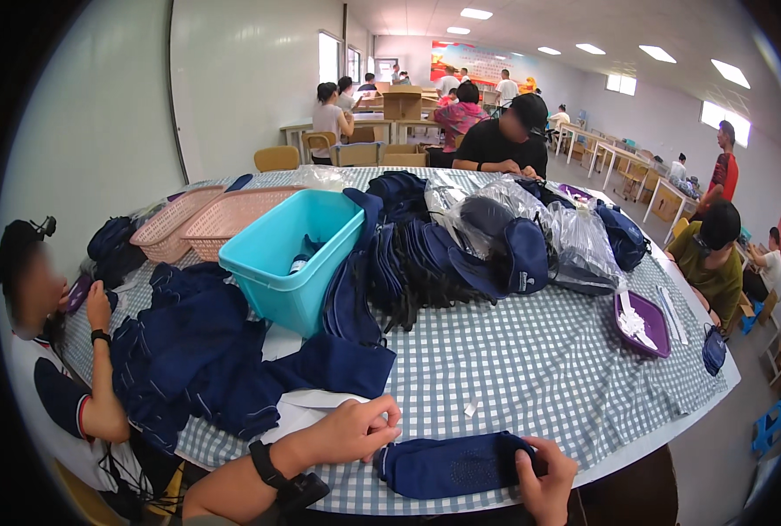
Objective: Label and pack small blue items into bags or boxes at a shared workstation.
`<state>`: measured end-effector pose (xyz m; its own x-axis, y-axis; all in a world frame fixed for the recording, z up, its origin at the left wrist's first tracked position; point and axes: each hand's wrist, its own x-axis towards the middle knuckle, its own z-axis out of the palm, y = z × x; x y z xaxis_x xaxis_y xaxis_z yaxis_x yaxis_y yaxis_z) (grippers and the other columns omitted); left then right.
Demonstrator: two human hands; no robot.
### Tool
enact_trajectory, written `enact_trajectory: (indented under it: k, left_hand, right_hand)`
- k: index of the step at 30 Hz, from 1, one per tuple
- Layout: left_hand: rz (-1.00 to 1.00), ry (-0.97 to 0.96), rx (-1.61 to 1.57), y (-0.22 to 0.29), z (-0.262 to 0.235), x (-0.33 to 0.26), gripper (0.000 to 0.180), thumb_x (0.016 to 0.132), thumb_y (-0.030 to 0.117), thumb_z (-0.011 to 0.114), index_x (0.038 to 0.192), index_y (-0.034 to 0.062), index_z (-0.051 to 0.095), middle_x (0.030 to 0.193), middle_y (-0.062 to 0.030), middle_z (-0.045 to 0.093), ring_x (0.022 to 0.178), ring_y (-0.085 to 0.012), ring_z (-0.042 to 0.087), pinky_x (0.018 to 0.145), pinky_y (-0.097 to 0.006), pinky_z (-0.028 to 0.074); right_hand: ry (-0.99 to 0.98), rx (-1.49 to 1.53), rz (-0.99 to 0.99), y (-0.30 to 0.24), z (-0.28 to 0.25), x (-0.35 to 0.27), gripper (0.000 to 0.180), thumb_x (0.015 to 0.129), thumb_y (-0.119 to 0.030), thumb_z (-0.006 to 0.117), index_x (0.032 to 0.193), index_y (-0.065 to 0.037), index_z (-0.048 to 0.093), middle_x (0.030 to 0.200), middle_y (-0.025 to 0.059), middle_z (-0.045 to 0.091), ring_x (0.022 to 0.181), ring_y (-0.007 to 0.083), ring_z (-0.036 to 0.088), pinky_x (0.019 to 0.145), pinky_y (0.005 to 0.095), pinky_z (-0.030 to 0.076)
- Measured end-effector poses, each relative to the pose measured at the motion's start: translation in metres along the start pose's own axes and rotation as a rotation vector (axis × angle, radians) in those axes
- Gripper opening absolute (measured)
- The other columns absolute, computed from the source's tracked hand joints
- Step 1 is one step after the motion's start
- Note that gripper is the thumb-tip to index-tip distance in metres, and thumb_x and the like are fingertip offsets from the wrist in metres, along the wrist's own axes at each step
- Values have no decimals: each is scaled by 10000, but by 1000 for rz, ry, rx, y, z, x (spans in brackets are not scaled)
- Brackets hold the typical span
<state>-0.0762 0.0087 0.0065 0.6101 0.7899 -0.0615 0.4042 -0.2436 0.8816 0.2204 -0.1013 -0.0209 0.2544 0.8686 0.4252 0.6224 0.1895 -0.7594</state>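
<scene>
A flat, long navy cloth piece (447,466) with a dotted patch lies on the table's near edge, in front of me. My right hand (548,478) grips its right end, thumb on top and fingers behind. My left hand (355,430), a dark band on its wrist, hovers by the cloth's left end. Its thumb and fingers are pinched together; what they hold, if anything, is too small to make out. White paper (307,412) lies beyond the left forearm, partly under a heap of navy cloth (193,346). A small white scrap (470,408) rests on the checked tablecloth (495,359).
A turquoise bin (272,302) stands at left centre beside pink baskets (241,215). Stacked navy caps (425,254) and clear plastic bags (583,245) fill the middle. A purple tray (643,324) holds white slips at right. Co-workers sit left, opposite and right.
</scene>
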Motion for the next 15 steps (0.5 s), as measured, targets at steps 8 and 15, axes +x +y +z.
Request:
enact_trajectory:
  k: [8,15]
  left_hand:
    - [80,34,70,-5,0,2,132,944,113,645,949,56,526,547,-9,611,476,-91,601,490,-235,437]
    - [135,53,127,-6,0,1,129,904,126,659,933,66,549,496,-59,506,432,-214,516,490,-338,373]
  right_hand:
    - [-4,15,11,1,1,0,219,899,-131,726,1096,-36,711,679,76,576,574,168,517,545,315,428]
    - [10,0,3,11,5,0,207,873,-116,725,1055,-20,708,659,59,586,554,120,505,525,285,396]
